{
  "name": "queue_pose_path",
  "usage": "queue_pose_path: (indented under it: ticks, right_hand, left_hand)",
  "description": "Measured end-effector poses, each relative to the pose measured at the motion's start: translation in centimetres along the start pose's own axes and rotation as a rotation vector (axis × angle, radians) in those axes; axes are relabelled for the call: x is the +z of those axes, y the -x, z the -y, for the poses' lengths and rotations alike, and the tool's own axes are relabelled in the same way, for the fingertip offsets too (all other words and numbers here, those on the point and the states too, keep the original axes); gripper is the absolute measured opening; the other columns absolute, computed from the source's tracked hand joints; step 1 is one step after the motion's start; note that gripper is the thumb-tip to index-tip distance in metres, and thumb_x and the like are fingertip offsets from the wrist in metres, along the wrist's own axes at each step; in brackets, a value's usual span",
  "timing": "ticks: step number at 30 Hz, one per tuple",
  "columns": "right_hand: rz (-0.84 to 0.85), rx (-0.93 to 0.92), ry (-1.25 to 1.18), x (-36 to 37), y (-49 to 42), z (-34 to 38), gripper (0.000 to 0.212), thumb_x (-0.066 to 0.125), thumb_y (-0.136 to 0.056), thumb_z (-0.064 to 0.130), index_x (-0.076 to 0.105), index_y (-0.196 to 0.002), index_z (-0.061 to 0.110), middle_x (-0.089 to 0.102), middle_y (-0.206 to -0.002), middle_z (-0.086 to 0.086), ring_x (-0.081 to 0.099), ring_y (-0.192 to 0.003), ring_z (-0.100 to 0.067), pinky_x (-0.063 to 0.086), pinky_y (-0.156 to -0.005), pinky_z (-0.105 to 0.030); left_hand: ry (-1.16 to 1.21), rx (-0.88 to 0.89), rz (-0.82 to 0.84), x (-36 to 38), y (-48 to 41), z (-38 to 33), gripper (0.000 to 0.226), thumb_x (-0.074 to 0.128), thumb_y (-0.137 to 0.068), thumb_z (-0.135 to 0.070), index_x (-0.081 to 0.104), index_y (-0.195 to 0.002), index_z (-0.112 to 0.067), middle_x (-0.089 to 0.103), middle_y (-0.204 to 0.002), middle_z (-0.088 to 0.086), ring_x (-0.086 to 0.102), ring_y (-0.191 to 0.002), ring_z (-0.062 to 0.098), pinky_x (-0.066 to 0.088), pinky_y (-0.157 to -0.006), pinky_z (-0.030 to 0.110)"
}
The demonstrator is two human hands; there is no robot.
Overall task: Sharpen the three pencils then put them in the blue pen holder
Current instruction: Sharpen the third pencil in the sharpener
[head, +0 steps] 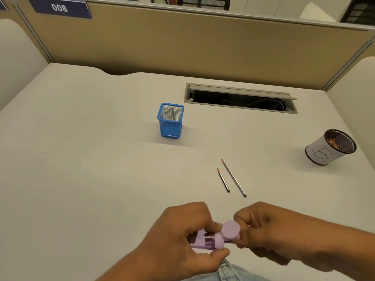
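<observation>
Both hands are low at the near edge of the desk [81, 159], way on the near side of the blue pen holder [171, 128]. The left hand [178, 236] is curled around a lilac sharpener [207, 242], thumb underneath and fingers over the top. The right hand [269, 230] is curled up tight against the sharpener's round cap [231, 230] and pinching at that end (can't tell if there's a pencil in there, the fingers cover it).

Moving out, two pencils lie flat on the desk, nearer than the pen holder and off to its right, roughly side by side but not touching. The short pencil [223, 180] is on the left and the long pencil [234, 178] on the right, both with sharpened tips pointing away from the hands.

The pen holder stands upright around mid-desk. There's a thin dark line showing through its mesh (might be a pencil, honestly can't tell).

Behind the holder and to its right is an open cable slot [239, 98]. Far right of the holder sits a black mesh cup [322, 153] wrapped in white paper with a "B" on it and brownish shavings inside.
</observation>
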State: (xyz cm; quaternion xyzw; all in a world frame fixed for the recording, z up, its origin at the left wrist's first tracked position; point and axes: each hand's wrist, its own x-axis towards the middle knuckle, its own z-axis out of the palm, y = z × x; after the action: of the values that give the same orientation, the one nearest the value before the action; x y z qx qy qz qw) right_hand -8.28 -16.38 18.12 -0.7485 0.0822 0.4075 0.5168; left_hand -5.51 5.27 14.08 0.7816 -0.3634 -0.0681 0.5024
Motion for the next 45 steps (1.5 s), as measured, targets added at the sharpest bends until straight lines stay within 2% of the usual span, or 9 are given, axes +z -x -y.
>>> queue_pose_path:
  ticks: [2,5,9,11,15,24,33,36,45]
  right_hand:
    - [0.067,0.044,0.002,-0.1,-0.1,0.4,0.043,0.073,-0.080,0.052,0.052,-0.071,0.016,0.046,-0.054,0.001,0.027,-0.047,-0.016,0.020,-0.045,-0.026]
    - [-0.016,-0.080,0.096,0.0,-0.4,1.1,0.046,0.069,-0.084,0.052,0.045,-0.066,0.017,0.040,-0.054,0.005,0.026,-0.055,-0.018,0.023,-0.051,-0.029]
    - [-0.233,-0.241,0.458,-0.3,-0.3,1.5,0.036,0.058,-0.091,0.049,0.057,-0.073,0.018,0.040,-0.052,0.006,0.032,-0.049,-0.008,0.029,-0.050,-0.021]
    - [-0.289,-0.230,0.396,-0.4,-0.3,1.6,0.036,0.055,-0.091,0.050,0.063,-0.072,0.021,0.041,-0.051,0.006,0.032,-0.047,-0.006,0.028,-0.047,-0.019]
    - [-0.415,-0.191,0.202,-0.9,-2.0,0.5,0.031,0.056,-0.093,0.042,0.068,-0.070,0.024,0.055,-0.055,0.009,0.040,-0.051,-0.011,0.032,-0.047,-0.017]
    - [-0.619,-0.112,-0.019,-0.5,-8.0,-2.1,0.009,0.072,-0.082,0.014,0.070,-0.074,0.016,0.063,-0.062,0.008,0.052,-0.052,-0.006,0.043,-0.051,-0.019]
    - [-0.757,-0.005,0.345,-0.8,-13.3,-3.1,0.006,0.072,-0.077,0.024,0.070,-0.072,0.028,0.069,-0.068,0.013,0.066,-0.067,-0.005,0.047,-0.054,-0.018]
    - [-0.756,0.024,0.422,-1.1,-14.7,-3.2,0.004,0.071,-0.078,0.025,0.072,-0.074,0.026,0.071,-0.069,0.010,0.068,-0.067,-0.010,0.056,-0.064,-0.026]
    - [-0.721,0.078,0.586,-1.6,-17.1,-3.5,0.006,0.068,-0.078,0.021,0.073,-0.076,0.017,0.073,-0.075,-0.003,0.069,-0.074,-0.024,0.059,-0.070,-0.034]
  left_hand:
    - [-0.056,0.050,0.015,-0.1,0.0,0.3,0.024,0.084,-0.069,-0.027,0.061,-0.075,-0.022,0.056,-0.067,-0.009,0.046,-0.061,-0.009,0.045,-0.051,0.016]
    - [-0.055,0.016,-0.007,-0.5,0.0,0.5,0.024,0.085,-0.069,-0.028,0.063,-0.074,-0.020,0.060,-0.068,-0.007,0.050,-0.057,0.002,0.034,-0.052,0.009]
    - [0.219,-0.286,-0.172,-1.2,0.6,1.4,0.025,0.086,-0.063,-0.031,0.064,-0.072,-0.021,0.065,-0.065,0.004,0.072,-0.067,0.024,0.051,-0.053,0.028]
    - [0.356,-0.443,-0.281,-1.7,0.9,1.9,0.029,0.086,-0.059,-0.033,0.065,-0.070,-0.016,0.066,-0.060,0.012,0.066,-0.056,0.018,0.047,-0.052,0.025]
    - [0.409,-0.529,-0.400,-2.4,0.9,1.9,0.025,0.088,-0.061,-0.027,0.066,-0.065,-0.016,0.068,-0.060,-0.002,0.052,-0.046,0.007,0.044,-0.049,0.014]
    - [0.494,-0.578,-0.434,-1.4,1.5,1.8,0.019,0.078,-0.059,-0.031,0.067,-0.065,-0.018,0.069,-0.062,-0.006,0.046,-0.048,0.012,0.044,-0.053,0.015]
    - [0.476,-0.599,-0.429,-0.9,2.0,2.3,0.018,0.077,-0.060,-0.034,0.068,-0.068,-0.020,0.071,-0.065,-0.001,0.056,-0.054,0.015,0.051,-0.058,0.016]
    - [0.487,-0.604,-0.440,-0.9,2.1,2.5,0.024,0.077,-0.059,-0.039,0.068,-0.069,-0.019,0.071,-0.065,-0.001,0.058,-0.060,0.027,0.054,-0.062,0.019]
    - [0.507,-0.630,-0.433,-0.6,1.9,2.7,0.023,0.077,-0.058,-0.038,0.068,-0.069,-0.020,0.072,-0.067,-0.002,0.060,-0.060,0.022,0.053,-0.061,0.015]
